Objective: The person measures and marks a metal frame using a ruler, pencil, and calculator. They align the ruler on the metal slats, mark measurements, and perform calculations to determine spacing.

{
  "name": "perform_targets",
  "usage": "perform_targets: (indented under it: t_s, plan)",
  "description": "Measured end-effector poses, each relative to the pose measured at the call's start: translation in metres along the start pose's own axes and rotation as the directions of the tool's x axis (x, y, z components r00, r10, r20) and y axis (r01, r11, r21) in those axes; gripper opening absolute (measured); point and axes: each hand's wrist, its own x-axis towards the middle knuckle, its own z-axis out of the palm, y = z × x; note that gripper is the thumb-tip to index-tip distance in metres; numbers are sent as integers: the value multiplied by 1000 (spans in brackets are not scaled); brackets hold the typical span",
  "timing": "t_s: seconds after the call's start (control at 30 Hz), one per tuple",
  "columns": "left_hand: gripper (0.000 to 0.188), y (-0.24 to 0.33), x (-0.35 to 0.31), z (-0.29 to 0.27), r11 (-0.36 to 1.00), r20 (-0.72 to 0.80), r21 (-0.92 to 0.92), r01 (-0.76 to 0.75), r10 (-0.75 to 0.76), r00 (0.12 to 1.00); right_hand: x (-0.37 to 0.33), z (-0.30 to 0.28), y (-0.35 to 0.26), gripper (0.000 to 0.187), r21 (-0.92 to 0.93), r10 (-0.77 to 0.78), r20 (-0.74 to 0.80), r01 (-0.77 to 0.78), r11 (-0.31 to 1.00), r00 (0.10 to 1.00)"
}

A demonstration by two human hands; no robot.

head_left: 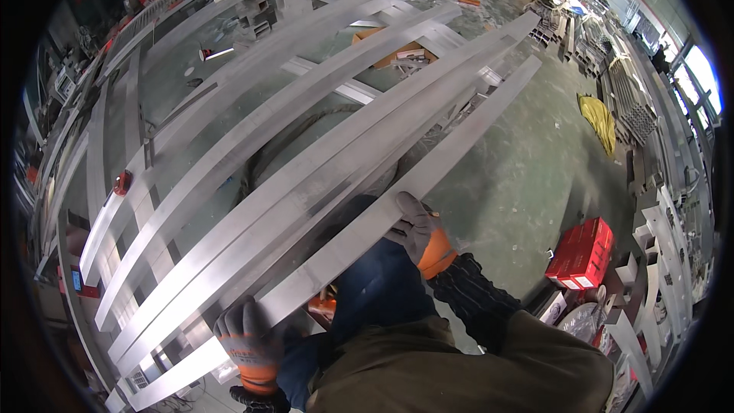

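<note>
While both gloved hands, left hand (248, 340) and right hand (417, 233), have fingers closed on the long metal bar (428, 172), it should be kept level and parallel to the neighbouring bars (252, 184).

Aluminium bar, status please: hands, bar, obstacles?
Left hand and right hand both grip the nearest aluminium bar. Bar lies beside other long bars. Red box apart, right.

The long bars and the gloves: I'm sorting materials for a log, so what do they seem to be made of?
The long bars look like bare metal, probably aluminium: pale silver, dull brushed sheen, straight flat faces. The gloves on the left hand and right hand look like grey knit fabric with an orange coating, perhaps rubber.
</note>
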Motion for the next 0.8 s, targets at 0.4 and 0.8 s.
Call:
perform_targets:
  t_s: [0.4, 0.8]
  plan:
    - [71, 2, 10, 17, 997, 42, 7, 72, -72, 996, 16, 17, -7, 54, 32, 32, -111, -28, 999, 993]
    - [79, 1, 34, 26, 999, 64, -18, 48, -47, 997, 69, -134, 22, 36, -65, -253, 402, 304, 951, 880]
